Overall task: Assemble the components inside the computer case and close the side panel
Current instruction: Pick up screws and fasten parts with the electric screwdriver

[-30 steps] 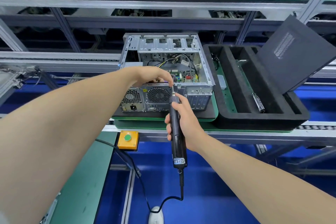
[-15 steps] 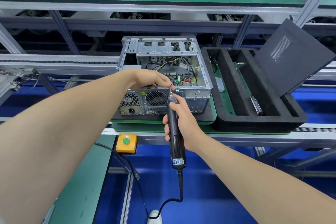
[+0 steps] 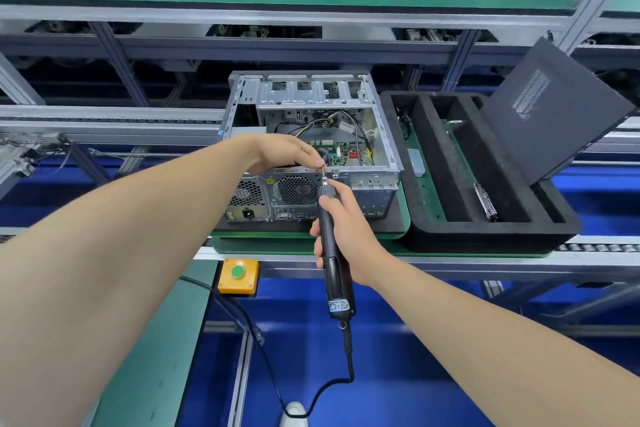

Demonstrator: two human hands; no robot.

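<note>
An open metal computer case (image 3: 381,135) lies on its side on a green pallet, its rear panel with fan grille facing me and cables and a board visible inside. My right hand (image 3: 346,218) grips a black electric screwdriver (image 3: 334,263), its bit pointing up at the case's near top edge. My left hand (image 3: 287,152) rests on that edge and its fingertips pinch the screwdriver's bit (image 3: 323,170). The dark side panel (image 3: 554,111) leans tilted on the black foam tray at the right.
A black foam tray (image 3: 485,236) with long slots holds a metal bracket (image 3: 486,199). A yellow box with a green button (image 3: 238,274) sits on the conveyor's front rail. The screwdriver's cable (image 3: 346,367) hangs down. Green shelves and metal frames run behind.
Both hands and the screwdriver stay at the case's near edge; only the view has shifted slightly.
</note>
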